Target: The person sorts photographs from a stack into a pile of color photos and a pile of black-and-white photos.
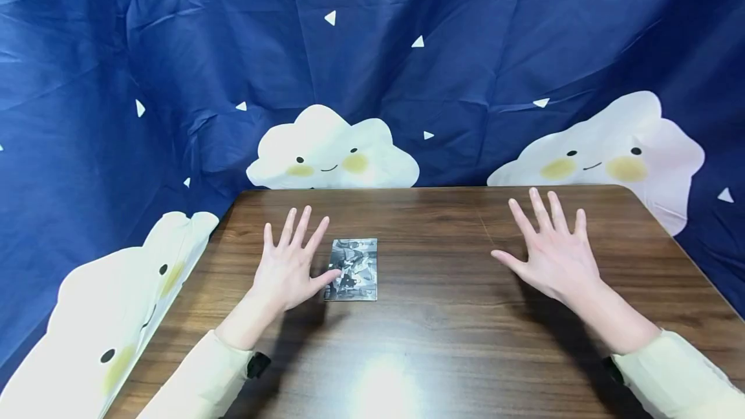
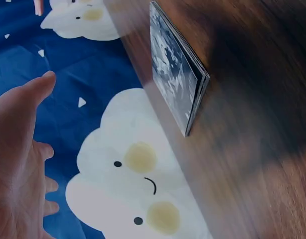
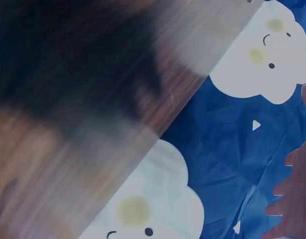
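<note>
A thin stack of black-and-white picture cards (image 1: 361,267) lies flat on the wooden table, left of the middle. Its layered edges show in the left wrist view, where the stack (image 2: 170,69) is apart from my left hand (image 2: 16,149). In the head view my left hand (image 1: 288,270) is spread above the table, and its thumb overlaps the cards' left side without gripping them. On the other side, my right hand (image 1: 555,257) is raised with fingers spread and holds nothing. The right wrist view catches only part of that hand (image 3: 297,194) at its edge.
The brown wood-grain table (image 1: 431,335) has a glare spot near its front. Behind it and along the left hangs a blue cloth (image 1: 454,70) printed with white clouds and triangles. Long sleeves cover both forearms, with a dark strap-like piece (image 1: 257,365) at the left cuff.
</note>
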Demonstrator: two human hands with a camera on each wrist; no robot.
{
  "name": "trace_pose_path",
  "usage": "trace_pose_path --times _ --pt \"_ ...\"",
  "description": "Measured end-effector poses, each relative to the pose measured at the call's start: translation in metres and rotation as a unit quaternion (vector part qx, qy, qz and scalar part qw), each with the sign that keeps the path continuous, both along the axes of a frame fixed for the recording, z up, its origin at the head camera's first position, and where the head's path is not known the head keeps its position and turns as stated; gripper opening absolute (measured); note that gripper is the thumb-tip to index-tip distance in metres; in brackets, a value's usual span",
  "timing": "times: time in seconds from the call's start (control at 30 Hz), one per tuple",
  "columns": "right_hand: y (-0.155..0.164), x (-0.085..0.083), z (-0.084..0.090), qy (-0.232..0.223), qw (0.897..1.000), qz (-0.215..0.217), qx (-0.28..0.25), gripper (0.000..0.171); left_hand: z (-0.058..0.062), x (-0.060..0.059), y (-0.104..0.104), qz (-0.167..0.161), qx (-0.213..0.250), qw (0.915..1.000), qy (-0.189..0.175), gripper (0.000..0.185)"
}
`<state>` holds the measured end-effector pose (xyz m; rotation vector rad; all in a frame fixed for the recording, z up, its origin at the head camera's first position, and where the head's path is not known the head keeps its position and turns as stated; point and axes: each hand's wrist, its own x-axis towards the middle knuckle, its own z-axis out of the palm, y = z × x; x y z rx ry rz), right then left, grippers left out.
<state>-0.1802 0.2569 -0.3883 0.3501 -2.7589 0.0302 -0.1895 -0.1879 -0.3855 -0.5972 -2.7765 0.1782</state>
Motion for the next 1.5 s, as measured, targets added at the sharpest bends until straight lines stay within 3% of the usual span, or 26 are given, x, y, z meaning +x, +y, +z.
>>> trace_pose_path --times 0.23,0.5,0.67,0.8,1.0,1.1,1.27,1.37,1.5 --pt "-0.027 -0.012 0.0 -0.021 1.0 0.019 -0.003 0.094 -0.004 -0.006 -0.007 0.011 0.018 0.9997 -0.008 0.097" --pt "-0.077 -0.024 -0.023 -0.08 0.995 0.058 -0.019 0.093 -0.027 -0.009 -0.012 0.01 0.057 0.9973 -0.045 0.097" --pt "-0.109 -0.023 -0.036 -0.11 0.988 0.086 -0.065 0.09 -0.042 -0.014 -0.013 0.002 0.085 0.9948 -0.057 0.098" --pt "-0.131 -0.019 -0.043 -0.15 0.976 0.11 -0.117 0.085 -0.051 -0.016 -0.015 -0.009 0.106 0.9912 -0.079 0.097" --pt "-0.155 -0.021 -0.056 -0.21 0.948 0.164 -0.177 0.08 -0.068 -0.023 -0.02 -0.022 0.172 0.9752 -0.138 0.097" --pt "-0.163 -0.027 -0.065 -0.231 0.936 0.181 -0.194 0.079 -0.076 -0.03 -0.024 -0.028 0.223 0.9574 -0.182 0.097" --pt "-0.175 -0.034 -0.079 -0.265 0.928 0.171 -0.198 0.081 -0.087 -0.037 -0.031 -0.034 0.272 0.9303 -0.243 0.097" --pt "-0.18 -0.035 -0.083 -0.279 0.924 0.171 -0.197 0.082 -0.091 -0.037 -0.034 -0.036 0.272 0.9277 -0.253 0.097" --pt "-0.186 -0.036 -0.083 -0.286 0.923 0.173 -0.19 0.082 -0.094 -0.037 -0.035 -0.038 0.254 0.9336 -0.25 0.093"
